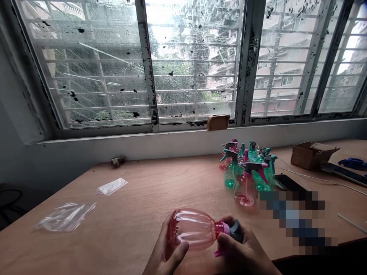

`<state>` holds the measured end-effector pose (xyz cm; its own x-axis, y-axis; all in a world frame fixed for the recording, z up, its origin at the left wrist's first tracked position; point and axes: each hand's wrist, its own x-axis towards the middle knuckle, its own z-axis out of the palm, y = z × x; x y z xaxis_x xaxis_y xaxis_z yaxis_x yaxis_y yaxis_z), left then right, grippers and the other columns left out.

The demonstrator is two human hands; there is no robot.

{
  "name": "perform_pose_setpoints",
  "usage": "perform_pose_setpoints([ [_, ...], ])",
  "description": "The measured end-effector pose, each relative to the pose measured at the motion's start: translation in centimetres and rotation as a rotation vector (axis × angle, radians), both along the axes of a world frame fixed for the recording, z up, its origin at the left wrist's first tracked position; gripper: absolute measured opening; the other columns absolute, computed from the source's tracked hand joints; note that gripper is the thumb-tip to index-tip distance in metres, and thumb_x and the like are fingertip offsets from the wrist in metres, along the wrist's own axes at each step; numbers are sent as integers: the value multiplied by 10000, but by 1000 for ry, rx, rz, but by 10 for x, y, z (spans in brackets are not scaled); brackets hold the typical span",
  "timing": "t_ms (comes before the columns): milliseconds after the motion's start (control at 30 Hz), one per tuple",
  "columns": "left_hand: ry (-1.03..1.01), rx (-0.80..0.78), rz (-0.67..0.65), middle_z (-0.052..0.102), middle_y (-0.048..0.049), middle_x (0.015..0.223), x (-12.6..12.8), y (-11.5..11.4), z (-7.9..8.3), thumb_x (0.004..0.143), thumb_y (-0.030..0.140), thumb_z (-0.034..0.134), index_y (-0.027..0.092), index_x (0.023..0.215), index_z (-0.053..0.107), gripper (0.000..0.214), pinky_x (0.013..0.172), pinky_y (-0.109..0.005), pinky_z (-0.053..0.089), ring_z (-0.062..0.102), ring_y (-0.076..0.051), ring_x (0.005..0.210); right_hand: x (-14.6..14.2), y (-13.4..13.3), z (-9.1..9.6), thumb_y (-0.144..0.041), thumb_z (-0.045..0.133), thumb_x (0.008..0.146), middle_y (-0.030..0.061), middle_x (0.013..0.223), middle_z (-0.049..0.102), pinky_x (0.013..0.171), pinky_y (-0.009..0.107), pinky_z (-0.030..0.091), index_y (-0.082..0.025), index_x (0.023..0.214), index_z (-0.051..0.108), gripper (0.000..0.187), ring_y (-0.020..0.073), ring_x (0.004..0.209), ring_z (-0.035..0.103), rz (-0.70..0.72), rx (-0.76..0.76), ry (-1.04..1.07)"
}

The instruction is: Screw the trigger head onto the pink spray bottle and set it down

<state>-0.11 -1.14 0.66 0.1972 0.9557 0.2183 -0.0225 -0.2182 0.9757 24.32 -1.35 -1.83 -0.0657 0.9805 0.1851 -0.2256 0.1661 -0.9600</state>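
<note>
Before me, a pink spray bottle is held sideways over the table, a person's left hand in a curled grip around its base, right hand closed on neck and sprayer.

One camera, worn on the person's head, gives the single view. It looks from the near side of the desk, forward and down across the top toward the window. The left grip and right grip, with the bottle between them, lie nearest the lens, at bottom centre, both forearms cut by the lower border. The other bottles stand farther off, right of centre; the sill lies beyond them, climbing slightly rightward across the picture. The view is wide: it takes in the side wall at left, while the window runs out past the top.
</note>
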Motion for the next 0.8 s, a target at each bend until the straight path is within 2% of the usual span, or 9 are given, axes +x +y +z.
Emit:
perform_pose_setpoints([
  [100,-26,-9,29,496,-107,1592,1,0,2,863,532,735,269,1485,506,713,1258,-528,254,366,-368,1506,0,0,1,-557,849,738,-1,685,701,591,304,602,-182,917,647,462,182,574,703,-16,2,-15],
  [267,-82,-16,78,610,-121,1485,4,2,2,854,499,755,251,1397,575,623,1181,-456,421,470,-361,1444,-1,0,3,-547,841,749,2,702,709,581,298,587,-185,907,644,441,177,563,695,-30,23,-16],
  [367,-78,-12,79,600,-128,1479,4,4,-4,819,484,797,276,1388,555,652,1141,-447,463,510,-352,1408,-1,0,2,-547,839,754,4,677,712,592,300,587,-183,908,647,440,180,581,685,-38,21,-25],
  [567,-140,35,33,518,-94,1562,3,7,-17,805,441,820,340,1412,518,685,1226,-470,325,419,-340,1474,-1,1,1,-530,847,753,6,671,712,597,299,590,-180,919,652,434,180,601,676,-47,4,-7],
  [667,-177,-14,17,492,-95,1584,4,5,-13,803,418,829,331,1436,503,717,1210,-472,357,425,-345,1474,-1,0,3,-553,842,750,3,664,706,596,301,596,-184,915,652,447,180,596,674,-51,4,-15],
  [800,-130,-51,-25,503,-127,1578,4,0,-3,820,443,804,261,1500,480,774,1236,-487,309,407,-360,1486,-1,-1,5,-571,838,744,4,663,700,595,303,603,-191,908,652,454,184,599,677,-65,5,-41],
])
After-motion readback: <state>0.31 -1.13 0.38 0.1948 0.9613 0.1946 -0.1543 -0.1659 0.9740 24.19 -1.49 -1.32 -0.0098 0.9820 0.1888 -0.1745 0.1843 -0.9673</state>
